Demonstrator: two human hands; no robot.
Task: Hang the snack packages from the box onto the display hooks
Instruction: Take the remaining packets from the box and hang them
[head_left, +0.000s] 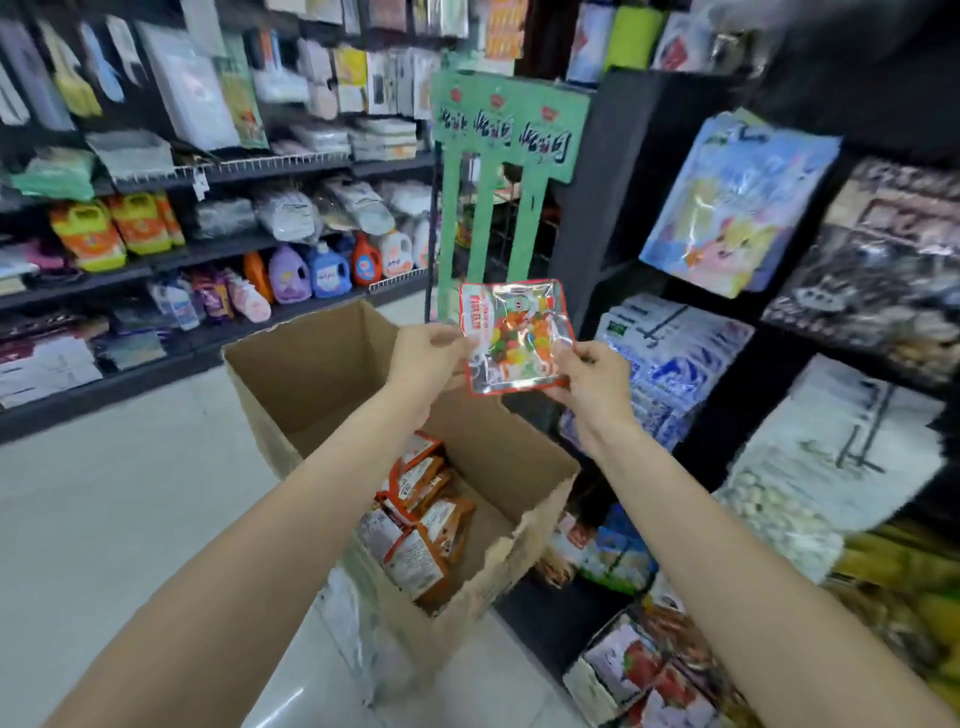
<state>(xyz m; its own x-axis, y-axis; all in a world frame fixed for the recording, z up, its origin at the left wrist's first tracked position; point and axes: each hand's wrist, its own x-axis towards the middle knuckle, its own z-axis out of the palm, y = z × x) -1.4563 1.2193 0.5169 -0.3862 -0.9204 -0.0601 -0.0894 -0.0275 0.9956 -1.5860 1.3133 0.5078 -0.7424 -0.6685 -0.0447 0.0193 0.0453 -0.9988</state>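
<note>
Mid-carry: my left hand (426, 358) and right hand (587, 374) pinch the candy packet (519, 332) by its side edges at frame centre, above the box (311, 374); next I need to line its top up with the green hook stand (488, 208), hooks not discernible.

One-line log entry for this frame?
stage: package lifted, unhung | left hand + right hand: hold candy package | cardboard box: orange packets remain | green display rack behind
</note>
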